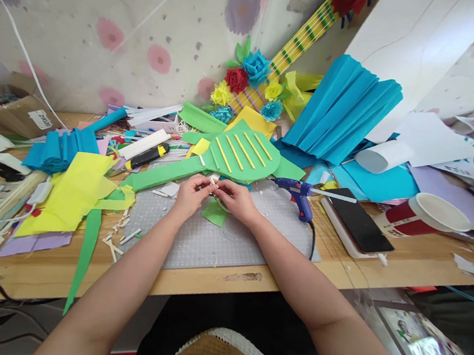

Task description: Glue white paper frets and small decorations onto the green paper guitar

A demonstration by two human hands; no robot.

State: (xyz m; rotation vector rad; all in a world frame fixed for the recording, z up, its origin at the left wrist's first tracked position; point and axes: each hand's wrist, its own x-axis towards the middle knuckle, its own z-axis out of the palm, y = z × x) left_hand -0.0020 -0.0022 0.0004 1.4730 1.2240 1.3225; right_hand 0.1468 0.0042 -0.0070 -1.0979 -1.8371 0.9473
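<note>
My left hand and my right hand meet over the grey cutting mat, fingertips pinched together. Between them is a small white piece, too small to name and partly covered by the fingers. Just behind the hands lies a green paper instrument shape, a rounded body with yellow strips across it and a long green neck reaching left. Below my right hand, a green paper scrap rests on the mat. A blue glue gun with a white glue stick lies to the right.
Yellow crepe paper and blue crepe paper cover the left side, near a yellow-black utility knife. On the right are a phone, a paper cup and folded blue paper. A flower-decorated paper guitar leans at the back.
</note>
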